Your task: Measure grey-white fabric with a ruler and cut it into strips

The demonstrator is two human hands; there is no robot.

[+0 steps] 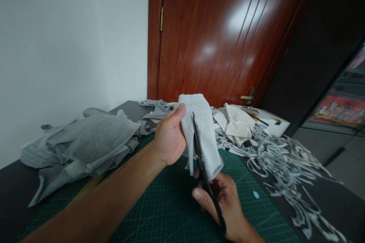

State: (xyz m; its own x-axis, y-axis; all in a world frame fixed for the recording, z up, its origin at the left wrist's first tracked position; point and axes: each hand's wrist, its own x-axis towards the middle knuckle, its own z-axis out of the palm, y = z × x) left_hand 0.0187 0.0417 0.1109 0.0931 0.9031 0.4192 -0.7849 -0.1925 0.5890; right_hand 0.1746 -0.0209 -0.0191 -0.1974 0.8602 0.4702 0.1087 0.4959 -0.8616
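My left hand [171, 133] grips a folded piece of light grey fabric [205, 133] near its upper left edge, holding it up above the table. In my right hand [224, 201] is a pair of black scissors [200, 159], its fingers wrapped round the handles. The blades point up and away from me and lie along the fabric. A slit runs up from the lower edge, leaving a narrow strip on the left side. Below both hands lies a green cutting mat [159, 205] with a grid.
A heap of grey cloth [94, 140] lies on the left, with a wooden ruler [134, 155] beside it. Cut grey strips [285, 159] pile up on the right. Behind them are cream fabric [238, 123] and a white box [273, 121]. A brown door [205, 38] stands beyond the table.
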